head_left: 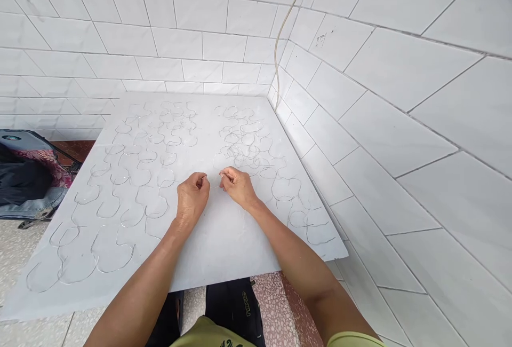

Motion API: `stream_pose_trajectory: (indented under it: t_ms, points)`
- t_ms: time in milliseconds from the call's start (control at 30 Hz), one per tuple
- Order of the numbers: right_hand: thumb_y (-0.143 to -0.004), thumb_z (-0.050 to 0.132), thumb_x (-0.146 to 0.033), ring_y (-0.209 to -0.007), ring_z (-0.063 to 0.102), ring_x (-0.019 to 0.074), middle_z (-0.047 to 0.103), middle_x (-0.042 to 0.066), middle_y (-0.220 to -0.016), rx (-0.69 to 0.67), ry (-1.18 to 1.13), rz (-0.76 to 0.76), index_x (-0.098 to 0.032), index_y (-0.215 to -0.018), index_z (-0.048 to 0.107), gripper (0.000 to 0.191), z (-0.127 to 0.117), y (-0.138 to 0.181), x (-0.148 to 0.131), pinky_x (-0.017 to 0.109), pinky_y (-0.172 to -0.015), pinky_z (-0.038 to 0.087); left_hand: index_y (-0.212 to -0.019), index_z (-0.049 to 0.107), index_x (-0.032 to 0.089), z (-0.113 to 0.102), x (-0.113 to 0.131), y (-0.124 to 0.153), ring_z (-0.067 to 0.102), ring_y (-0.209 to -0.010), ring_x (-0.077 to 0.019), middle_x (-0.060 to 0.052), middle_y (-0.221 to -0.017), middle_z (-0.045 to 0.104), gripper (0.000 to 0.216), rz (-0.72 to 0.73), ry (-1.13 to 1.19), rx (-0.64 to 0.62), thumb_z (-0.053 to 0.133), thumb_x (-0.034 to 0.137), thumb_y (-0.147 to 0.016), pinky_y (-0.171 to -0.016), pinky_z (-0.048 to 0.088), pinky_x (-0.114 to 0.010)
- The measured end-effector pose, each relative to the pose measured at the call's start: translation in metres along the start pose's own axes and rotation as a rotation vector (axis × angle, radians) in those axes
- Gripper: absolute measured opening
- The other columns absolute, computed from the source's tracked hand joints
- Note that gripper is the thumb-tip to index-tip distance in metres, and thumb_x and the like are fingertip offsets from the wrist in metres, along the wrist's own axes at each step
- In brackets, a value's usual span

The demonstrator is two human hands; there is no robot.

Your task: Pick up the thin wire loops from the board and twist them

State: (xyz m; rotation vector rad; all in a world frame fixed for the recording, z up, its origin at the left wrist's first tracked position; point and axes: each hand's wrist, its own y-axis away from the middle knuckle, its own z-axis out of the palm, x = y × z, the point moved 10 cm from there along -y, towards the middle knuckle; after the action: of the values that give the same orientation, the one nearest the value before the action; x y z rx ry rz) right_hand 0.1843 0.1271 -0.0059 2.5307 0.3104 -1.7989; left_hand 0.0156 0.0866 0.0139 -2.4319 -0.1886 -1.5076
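Fingers (204, 177) of left hand (192, 196) and right hand (240, 187) pinch something (mostly hidden).

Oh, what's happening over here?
A person has the left hand and right hand close together over a white tabletop, fingers pinched. What they pinch is too fine to make out. Many thin, curved, wire-like strands lie spread out to the left, with a denser tangle beyond the right hand.

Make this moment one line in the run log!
left hand: pinched | right hand: pinched | anything held: unclear | curved wires: both sides, on pale tabletop
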Motion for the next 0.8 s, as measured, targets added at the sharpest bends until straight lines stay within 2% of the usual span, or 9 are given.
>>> stream_pose_trajectory:
  t_ms: [300,500,800]
  points:
    - [-0.095,0.049,-0.037,-0.055,0.056,0.0121,0.067,-0.002,-0.07,0.03,-0.007,-0.017,-0.023,-0.09,0.063,0.02,-0.005,-0.001,0.001,0.024,-0.052,0.043,-0.091,0.069,0.022,0.001,0.005,0.002,0.065,-0.062,-0.0166,-0.002,-0.076,0.07,0.022,-0.007,0.027,-0.005,0.055,0.038,-0.092,-0.064,0.051,-0.03]
    - [-0.095,0.05,-0.036,-0.054,0.053,0.0115,0.064,-0.002,-0.069,0.058,0.043,-0.036,-0.022,-0.094,0.065,0.021,-0.01,-0.001,-0.003,0.024,-0.052,0.042,-0.092,0.07,0.018,0.007,-0.002,0.0,0.067,-0.064,-0.017,-0.006,-0.083,0.074,0.031,-0.133,0.132,-0.072,0.059,0.047,-0.092,-0.059,0.054,-0.029]
    - [-0.097,0.049,-0.036,-0.055,0.048,0.0115,0.059,-0.002,-0.068,0.073,0.145,-0.098,-0.021,-0.096,0.067,0.024,-0.012,0.0,-0.007,0.024,-0.053,0.039,-0.094,0.069,0.018,0.009,-0.003,-0.002,0.066,-0.062,-0.016,-0.006,-0.089,0.075,0.039,-0.13,0.098,-0.095,0.055,0.054,-0.095,-0.057,0.053,-0.028]
